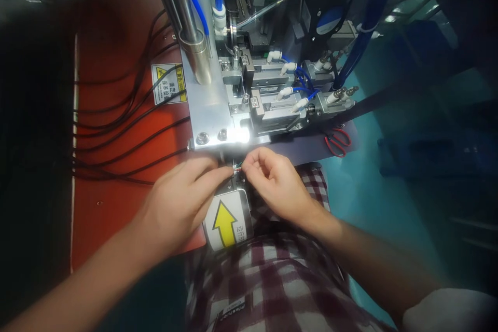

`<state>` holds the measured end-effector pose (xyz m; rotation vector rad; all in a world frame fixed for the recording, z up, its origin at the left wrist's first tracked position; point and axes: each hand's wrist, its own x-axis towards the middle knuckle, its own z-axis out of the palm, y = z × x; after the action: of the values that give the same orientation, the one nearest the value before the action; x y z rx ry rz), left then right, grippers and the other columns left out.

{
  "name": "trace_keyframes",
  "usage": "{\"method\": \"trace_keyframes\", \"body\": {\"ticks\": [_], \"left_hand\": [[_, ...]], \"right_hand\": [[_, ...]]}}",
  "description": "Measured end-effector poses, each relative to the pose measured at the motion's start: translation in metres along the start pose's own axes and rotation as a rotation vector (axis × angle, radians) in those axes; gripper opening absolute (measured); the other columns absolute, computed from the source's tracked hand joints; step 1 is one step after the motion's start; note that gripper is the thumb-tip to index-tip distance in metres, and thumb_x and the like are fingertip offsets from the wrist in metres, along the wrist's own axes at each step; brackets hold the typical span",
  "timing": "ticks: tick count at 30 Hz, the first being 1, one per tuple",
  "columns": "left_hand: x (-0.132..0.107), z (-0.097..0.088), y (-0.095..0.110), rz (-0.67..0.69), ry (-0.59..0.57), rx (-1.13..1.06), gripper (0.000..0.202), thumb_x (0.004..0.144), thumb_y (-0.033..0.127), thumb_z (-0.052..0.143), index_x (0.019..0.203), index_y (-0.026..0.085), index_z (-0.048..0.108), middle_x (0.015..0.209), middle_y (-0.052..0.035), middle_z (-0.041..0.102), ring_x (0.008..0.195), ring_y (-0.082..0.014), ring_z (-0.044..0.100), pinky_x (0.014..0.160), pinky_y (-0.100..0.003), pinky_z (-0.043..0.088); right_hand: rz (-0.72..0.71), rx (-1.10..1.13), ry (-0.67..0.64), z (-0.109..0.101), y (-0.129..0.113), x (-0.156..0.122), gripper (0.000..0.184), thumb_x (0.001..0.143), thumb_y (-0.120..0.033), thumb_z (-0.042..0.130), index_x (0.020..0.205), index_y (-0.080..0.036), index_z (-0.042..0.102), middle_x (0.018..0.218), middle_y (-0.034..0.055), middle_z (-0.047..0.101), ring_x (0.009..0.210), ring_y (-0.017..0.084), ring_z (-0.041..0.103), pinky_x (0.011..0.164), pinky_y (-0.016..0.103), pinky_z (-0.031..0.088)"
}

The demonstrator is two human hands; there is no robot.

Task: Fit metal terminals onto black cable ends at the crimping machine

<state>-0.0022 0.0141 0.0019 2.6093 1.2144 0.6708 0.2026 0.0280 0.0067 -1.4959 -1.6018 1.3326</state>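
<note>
Thin coloured wires run between the fingertips of both hands, just in front of the machine's metal plate. My left hand comes from the left, its thumb and forefinger closed at one end of the wires. From the right, my right hand pinches the other end between thumb and fingertips, the remaining fingers curled. Below the fingers lies a small dark metal fixture, partly covered by the hands. A white label with a yellow arrow is under it.
Pneumatic cylinders with blue hoses stand behind the hands. Red-handled scissors lie on the right edge. Several black cables cross the orange-red surface at left. A steel post rises from the plate beside a warning label.
</note>
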Motion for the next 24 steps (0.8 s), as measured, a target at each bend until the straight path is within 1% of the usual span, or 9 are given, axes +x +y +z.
{"method": "trace_keyframes", "body": {"ticks": [2, 4, 6, 8, 10, 12, 17, 20, 24], "left_hand": [[0.0, 0.001, 0.0, 0.007, -0.004, 0.006, 0.027, 0.097, 0.013, 0.045, 0.114, 0.014, 0.066, 0.093, -0.0059, 0.062, 0.081, -0.0172, 0.063, 0.069, -0.026, 0.05], [-0.002, 0.003, -0.001, 0.005, 0.009, 0.008, 0.028, 0.097, 0.014, 0.045, 0.115, 0.015, 0.065, 0.094, -0.0053, 0.061, 0.081, -0.0169, 0.061, 0.069, -0.026, 0.049], [-0.004, 0.006, -0.002, 0.0, 0.027, -0.004, 0.027, 0.097, 0.014, 0.045, 0.116, 0.016, 0.064, 0.094, -0.0048, 0.06, 0.082, -0.0167, 0.06, 0.07, -0.026, 0.048], [-0.006, 0.008, -0.003, -0.002, 0.035, -0.02, 0.027, 0.097, 0.013, 0.045, 0.117, 0.016, 0.063, 0.095, -0.0046, 0.059, 0.084, -0.0166, 0.059, 0.072, -0.026, 0.048], [-0.006, 0.008, -0.003, 0.001, 0.031, -0.032, 0.028, 0.097, 0.012, 0.045, 0.118, 0.015, 0.063, 0.096, -0.0049, 0.059, 0.084, -0.0167, 0.059, 0.073, -0.026, 0.048], [-0.005, 0.006, -0.003, 0.006, 0.025, -0.03, 0.028, 0.097, 0.011, 0.045, 0.117, 0.014, 0.064, 0.096, -0.0055, 0.059, 0.084, -0.0169, 0.059, 0.073, -0.027, 0.048], [0.001, 0.001, -0.001, 0.033, 0.018, -0.009, 0.026, 0.096, 0.009, 0.046, 0.112, 0.009, 0.066, 0.093, -0.0071, 0.06, 0.082, -0.0176, 0.061, 0.07, -0.027, 0.05], [0.001, 0.002, -0.001, 0.034, 0.019, -0.014, 0.026, 0.096, 0.01, 0.046, 0.112, 0.009, 0.067, 0.093, -0.0068, 0.061, 0.082, -0.0176, 0.062, 0.071, -0.027, 0.051], [0.0, 0.003, -0.002, 0.027, 0.027, -0.016, 0.026, 0.097, 0.012, 0.046, 0.112, 0.011, 0.066, 0.093, -0.0063, 0.061, 0.08, -0.0172, 0.062, 0.07, -0.027, 0.052]], "right_hand": [[0.1, 0.054, -0.022, -0.001, -0.003, 0.002, 0.01, 0.085, -0.022, 0.055, 0.075, -0.019, 0.056, 0.06, -0.0062, 0.05, 0.054, 0.01, 0.045, 0.052, 0.023, 0.036], [0.212, 0.111, -0.09, -0.003, -0.005, 0.005, 0.009, 0.083, -0.021, 0.055, 0.075, -0.018, 0.058, 0.056, -0.0071, 0.048, 0.05, 0.009, 0.043, 0.048, 0.023, 0.034], [0.266, 0.13, -0.14, -0.006, -0.005, 0.005, 0.008, 0.083, -0.021, 0.055, 0.076, -0.018, 0.059, 0.055, -0.0074, 0.047, 0.047, 0.009, 0.043, 0.046, 0.022, 0.034], [0.225, 0.127, -0.096, -0.007, -0.003, 0.003, 0.01, 0.085, -0.023, 0.057, 0.078, -0.017, 0.06, 0.058, -0.0062, 0.051, 0.049, 0.009, 0.046, 0.047, 0.022, 0.037], [0.136, 0.129, -0.004, -0.006, -0.001, -0.001, 0.011, 0.087, -0.027, 0.058, 0.082, -0.017, 0.061, 0.061, -0.0054, 0.053, 0.051, 0.009, 0.049, 0.05, 0.022, 0.04], [0.058, 0.115, 0.055, -0.002, 0.0, -0.004, 0.011, 0.088, -0.027, 0.059, 0.085, -0.018, 0.062, 0.062, -0.0052, 0.054, 0.052, 0.009, 0.049, 0.051, 0.022, 0.041], [-0.018, 0.046, 0.079, 0.004, -0.001, -0.004, 0.009, 0.086, -0.024, 0.061, 0.08, -0.018, 0.06, 0.061, -0.0053, 0.052, 0.053, 0.009, 0.049, 0.051, 0.022, 0.04], [-0.051, -0.012, 0.072, 0.003, -0.001, -0.002, 0.011, 0.088, -0.024, 0.058, 0.078, -0.019, 0.057, 0.061, -0.0051, 0.052, 0.054, 0.01, 0.048, 0.052, 0.023, 0.039], [-0.13, -0.116, 0.032, 0.001, 0.0, -0.001, 0.012, 0.091, -0.022, 0.054, 0.079, -0.019, 0.055, 0.064, -0.0044, 0.053, 0.058, 0.011, 0.049, 0.058, 0.026, 0.037]]}}
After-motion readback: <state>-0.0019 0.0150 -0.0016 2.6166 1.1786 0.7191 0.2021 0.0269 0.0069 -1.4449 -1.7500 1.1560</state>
